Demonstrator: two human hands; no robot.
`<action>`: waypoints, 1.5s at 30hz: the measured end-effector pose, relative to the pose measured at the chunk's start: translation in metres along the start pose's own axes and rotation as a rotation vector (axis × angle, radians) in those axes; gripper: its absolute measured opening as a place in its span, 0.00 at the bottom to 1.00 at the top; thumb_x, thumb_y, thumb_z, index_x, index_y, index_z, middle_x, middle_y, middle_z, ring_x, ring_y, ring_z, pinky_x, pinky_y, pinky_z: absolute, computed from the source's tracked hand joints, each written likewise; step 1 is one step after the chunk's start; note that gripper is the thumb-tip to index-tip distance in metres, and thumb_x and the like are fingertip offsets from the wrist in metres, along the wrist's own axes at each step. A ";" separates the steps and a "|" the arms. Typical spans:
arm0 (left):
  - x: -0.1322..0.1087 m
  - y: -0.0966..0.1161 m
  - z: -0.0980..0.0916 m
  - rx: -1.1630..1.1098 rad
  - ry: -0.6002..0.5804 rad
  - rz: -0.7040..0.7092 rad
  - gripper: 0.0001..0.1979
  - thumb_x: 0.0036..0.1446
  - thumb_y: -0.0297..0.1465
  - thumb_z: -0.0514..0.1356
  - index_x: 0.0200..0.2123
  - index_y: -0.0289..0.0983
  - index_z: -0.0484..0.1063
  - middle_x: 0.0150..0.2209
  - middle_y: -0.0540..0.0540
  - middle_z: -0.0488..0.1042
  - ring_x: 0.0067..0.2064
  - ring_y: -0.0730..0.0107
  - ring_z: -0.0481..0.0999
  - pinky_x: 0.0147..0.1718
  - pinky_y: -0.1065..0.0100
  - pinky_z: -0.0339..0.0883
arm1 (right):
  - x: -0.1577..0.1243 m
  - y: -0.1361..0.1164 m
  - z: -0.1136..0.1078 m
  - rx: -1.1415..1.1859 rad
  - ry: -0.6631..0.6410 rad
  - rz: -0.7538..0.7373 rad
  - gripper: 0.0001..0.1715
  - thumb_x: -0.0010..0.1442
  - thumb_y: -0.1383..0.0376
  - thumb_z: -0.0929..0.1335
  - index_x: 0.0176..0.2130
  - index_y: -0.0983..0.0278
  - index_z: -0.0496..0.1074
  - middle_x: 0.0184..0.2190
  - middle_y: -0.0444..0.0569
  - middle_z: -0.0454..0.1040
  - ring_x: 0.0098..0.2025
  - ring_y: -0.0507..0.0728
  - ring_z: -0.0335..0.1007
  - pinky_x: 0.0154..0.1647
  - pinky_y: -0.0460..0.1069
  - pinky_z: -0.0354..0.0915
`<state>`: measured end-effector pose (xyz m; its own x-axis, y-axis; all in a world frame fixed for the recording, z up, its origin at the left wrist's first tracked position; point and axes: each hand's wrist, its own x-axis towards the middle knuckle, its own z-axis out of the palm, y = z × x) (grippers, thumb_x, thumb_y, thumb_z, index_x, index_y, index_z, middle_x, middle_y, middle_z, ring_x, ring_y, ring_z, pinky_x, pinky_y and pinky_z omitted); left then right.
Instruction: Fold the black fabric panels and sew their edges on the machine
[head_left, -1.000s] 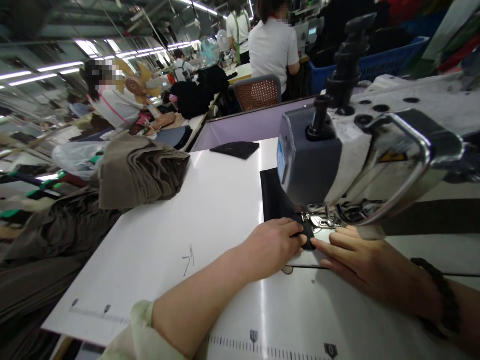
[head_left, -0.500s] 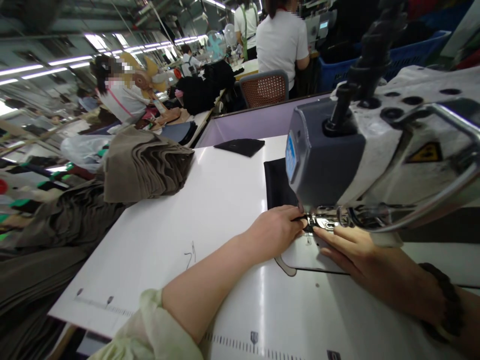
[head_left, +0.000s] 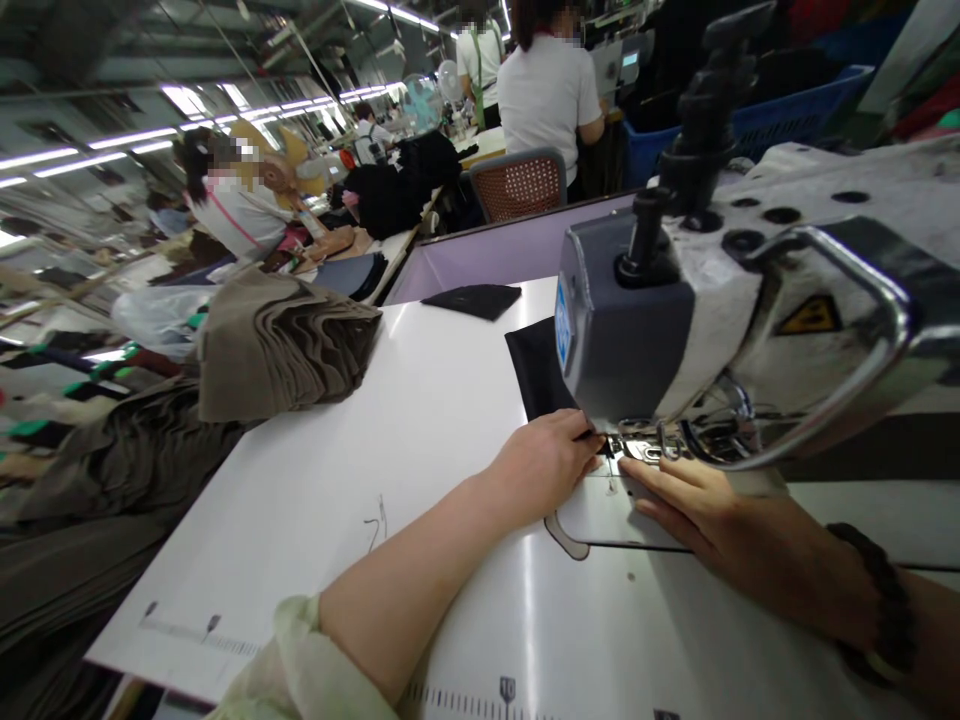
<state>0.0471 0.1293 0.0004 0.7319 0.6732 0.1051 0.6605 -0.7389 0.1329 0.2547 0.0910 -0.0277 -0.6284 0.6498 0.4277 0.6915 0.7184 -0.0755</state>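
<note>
A black fabric piece [head_left: 534, 368] lies under the presser foot [head_left: 626, 440] of a grey and white sewing machine [head_left: 712, 300]. My left hand [head_left: 544, 462] rests on the near edge of the black fabric piece, fingers curled and pressed on it beside the foot. My right hand [head_left: 694, 505] lies flat on the metal plate [head_left: 600, 515] to the right of the foot, fingers stretched toward the needle; a dark bead bracelet is on that wrist.
A stack of brown fabric pieces [head_left: 281, 345] sits at the table's left edge, with more brown cloth [head_left: 112, 470] below it. Another black piece [head_left: 471, 299] lies at the far side. Other people sit at stations behind. A ruler scale [head_left: 510, 690] runs along the table [head_left: 420, 420] front.
The black fabric piece has fed farther back under the foot and now sits skewed to the left. My hands have stayed by the foot, the right one drawn back slightly.
</note>
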 end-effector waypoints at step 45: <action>-0.029 0.050 -0.030 -0.050 -0.292 0.165 0.08 0.61 0.25 0.53 0.37 0.29 0.71 0.41 0.40 0.71 0.43 0.61 0.69 0.41 0.64 0.69 | -0.006 -0.015 -0.022 0.209 -0.027 -0.239 0.20 0.67 0.65 0.55 0.32 0.64 0.70 0.22 0.45 0.66 0.25 0.51 0.61 0.27 0.48 0.53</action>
<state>0.0542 0.0733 0.0335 0.8503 0.5025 -0.1566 0.5251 -0.8302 0.1870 0.2559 0.0707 -0.0095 -0.7755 0.4609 0.4315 0.4366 0.8852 -0.1608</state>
